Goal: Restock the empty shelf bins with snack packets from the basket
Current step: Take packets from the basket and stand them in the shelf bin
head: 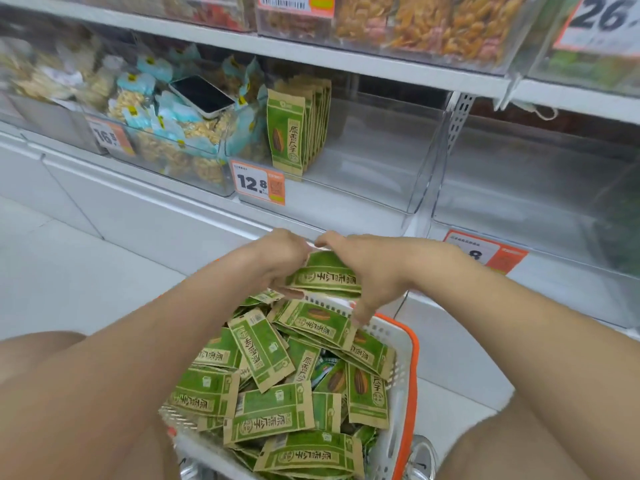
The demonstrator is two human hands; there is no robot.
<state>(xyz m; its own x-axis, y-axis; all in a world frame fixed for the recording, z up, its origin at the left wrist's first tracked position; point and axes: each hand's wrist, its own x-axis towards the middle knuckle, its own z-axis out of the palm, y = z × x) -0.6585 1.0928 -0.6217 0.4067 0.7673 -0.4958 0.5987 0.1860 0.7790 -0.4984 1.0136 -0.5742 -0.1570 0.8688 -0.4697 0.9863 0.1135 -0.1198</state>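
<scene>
A white basket with an orange rim (403, 368) stands between my knees, heaped with green and tan snack packets (266, 407). Above its far edge my left hand (277, 258) and my right hand (374, 268) together grip a small stack of green packets (325, 275), held flat between them. On the shelf ahead, a clear bin (391, 174) holds a short row of the same packets standing upright (294, 129) at its left end; the remainder of that bin is bare. To its right another clear bin (519, 188) looks bare.
A phone (202, 95) lies on top of blue-wrapped snacks in the clear bin (166, 133) to the left. Orange price tags (259, 183) hang on the bin fronts. Upper shelf bins (433, 26) hold orange snacks. White floor tiles lie to the left.
</scene>
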